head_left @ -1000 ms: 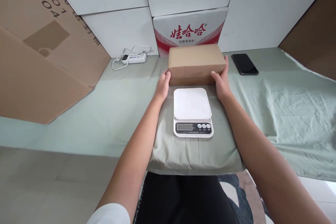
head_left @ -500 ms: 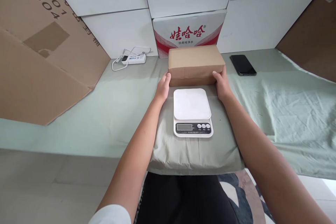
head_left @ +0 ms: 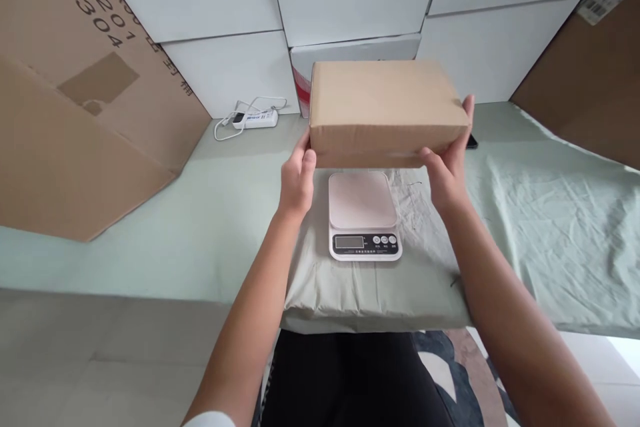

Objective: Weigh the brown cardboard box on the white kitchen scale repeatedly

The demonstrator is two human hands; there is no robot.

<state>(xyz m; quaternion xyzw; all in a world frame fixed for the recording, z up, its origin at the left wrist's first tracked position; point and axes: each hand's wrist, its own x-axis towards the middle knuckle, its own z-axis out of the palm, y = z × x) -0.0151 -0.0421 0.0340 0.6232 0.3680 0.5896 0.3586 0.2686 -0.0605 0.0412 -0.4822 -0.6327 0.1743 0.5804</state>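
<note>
Now the brown box (head_left: pixel 385 110) is up in the air. A moment ago it sat on the green sheet (head_left: pixel 540 213) behind the white scale (head_left: pixel 364 213). The left hand (head_left: pixel 297 177) presses its left end and the right hand (head_left: pixel 450 160) presses its right end, squeezing it between them. It hangs just above the scale, not touching, and hides most of the phone (head_left: pixel 471 141).

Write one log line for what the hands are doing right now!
left hand: grips box's left end | right hand: grips right end | cardboard box: lifted, above scale | kitchen scale: platform bare
</note>
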